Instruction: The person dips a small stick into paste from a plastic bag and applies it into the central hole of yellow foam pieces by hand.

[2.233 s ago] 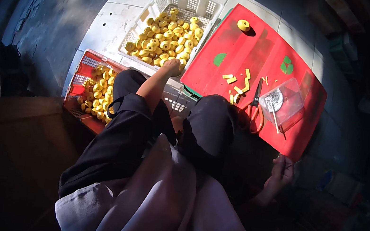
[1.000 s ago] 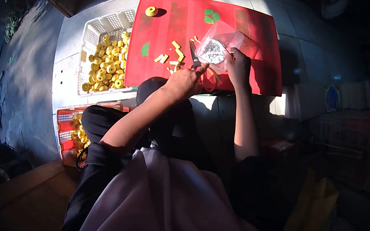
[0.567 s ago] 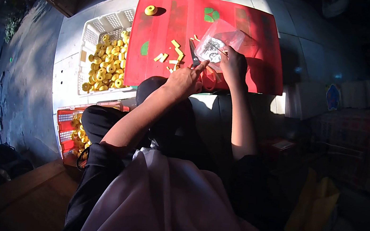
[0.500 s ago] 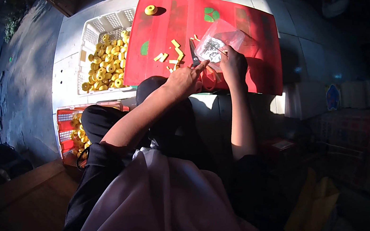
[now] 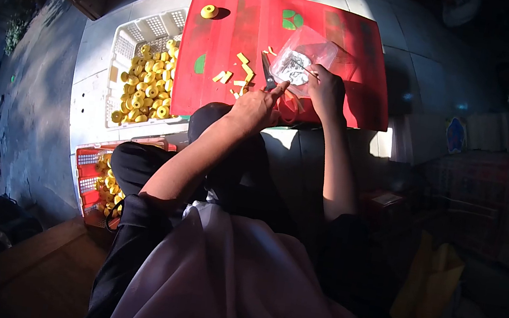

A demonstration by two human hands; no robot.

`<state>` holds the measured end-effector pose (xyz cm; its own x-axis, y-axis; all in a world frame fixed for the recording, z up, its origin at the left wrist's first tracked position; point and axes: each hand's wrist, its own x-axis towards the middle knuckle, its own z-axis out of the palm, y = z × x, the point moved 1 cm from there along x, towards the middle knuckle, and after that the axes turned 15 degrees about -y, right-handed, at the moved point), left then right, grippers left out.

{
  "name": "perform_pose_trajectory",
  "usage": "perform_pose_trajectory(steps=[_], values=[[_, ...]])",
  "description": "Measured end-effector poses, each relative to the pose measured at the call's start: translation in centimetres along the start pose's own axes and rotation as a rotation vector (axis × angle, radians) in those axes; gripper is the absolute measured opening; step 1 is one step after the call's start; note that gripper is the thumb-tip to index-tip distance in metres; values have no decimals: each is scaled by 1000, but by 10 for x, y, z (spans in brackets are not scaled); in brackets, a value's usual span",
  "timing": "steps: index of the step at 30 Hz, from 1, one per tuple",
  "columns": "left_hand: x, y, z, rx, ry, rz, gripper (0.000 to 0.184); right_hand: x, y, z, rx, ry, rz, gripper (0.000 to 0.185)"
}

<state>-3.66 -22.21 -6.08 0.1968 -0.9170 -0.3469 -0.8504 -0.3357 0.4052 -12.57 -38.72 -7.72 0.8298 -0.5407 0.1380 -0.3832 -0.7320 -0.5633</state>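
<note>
A clear plastic container [image 5: 323, 51] with whitish and dark contents [image 5: 294, 66] sits on the red tabletop [image 5: 234, 31]. My left hand [image 5: 254, 105] is at its near left corner, index finger and thumb on the edge; the other fingers are hidden. My right hand [image 5: 327, 92] is closed in a pinch over the container's right side. A thin stick [image 5: 311, 71] pokes from those fingers toward the contents; its exact kind is unclear. Black-bladed scissors [image 5: 265, 65] with reddish handles lie beside my left hand. Yellow strips [image 5: 242, 68] are scattered left of them.
One yellow ring-shaped piece [image 5: 209, 12] stands at the table's far left corner. A white crate [image 5: 128, 41] full of similar yellow pieces [image 5: 147, 87] adjoins the table's left side. Nearer my knee is a red crate [image 5: 87, 167] with more of them.
My right hand has shifted slightly to the right and down, keeping its pinch. The left hand stays at the container's corner. The view has moved very slightly.
</note>
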Motion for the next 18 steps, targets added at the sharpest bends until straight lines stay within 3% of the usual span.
perform_pose_trajectory(steps=[9, 18], values=[[0, 0, -3, -28, -2, -3, 76, 4, 2, 3, -149, -10, -32, 13], [3, -8, -3, -193, 18, 8, 76, -8, 0, -21, 43, 117, -119, 14]])
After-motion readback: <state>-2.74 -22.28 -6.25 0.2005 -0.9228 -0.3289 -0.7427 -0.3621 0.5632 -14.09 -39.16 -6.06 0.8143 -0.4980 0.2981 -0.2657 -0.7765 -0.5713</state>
